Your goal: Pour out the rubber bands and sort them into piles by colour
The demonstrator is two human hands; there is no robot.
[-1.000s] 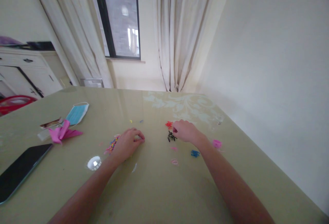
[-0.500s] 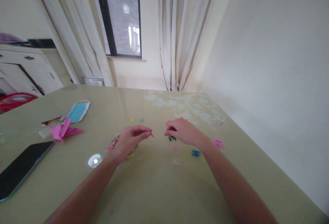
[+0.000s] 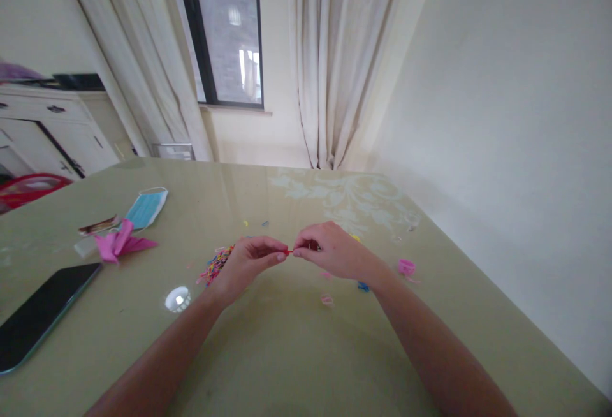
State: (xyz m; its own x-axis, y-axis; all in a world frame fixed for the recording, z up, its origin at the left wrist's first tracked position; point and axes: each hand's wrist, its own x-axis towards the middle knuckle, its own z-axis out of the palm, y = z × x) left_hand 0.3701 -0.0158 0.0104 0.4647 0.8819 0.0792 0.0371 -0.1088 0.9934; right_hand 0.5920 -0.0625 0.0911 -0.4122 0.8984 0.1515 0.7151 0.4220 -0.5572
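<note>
While the left hand and right hand, both pinched closed, hold a small red band between them above the counter, uneven pulling could flick it into the multicoloured pile at left.

Head-worn view, forward and down, close over table; facing window

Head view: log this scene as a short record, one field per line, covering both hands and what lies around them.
Left hand: pinches a small red piece
Right hand: appears to pinch the same piece's other end
Beside left hand: pile of small multicolored pieces, partly hidden by that hand
Beside right forearm: blue pieces on its left, pink item on its right
Far left: dark phone-like slab, pink folded item, blue face mask
Surface: glossy table
</note>
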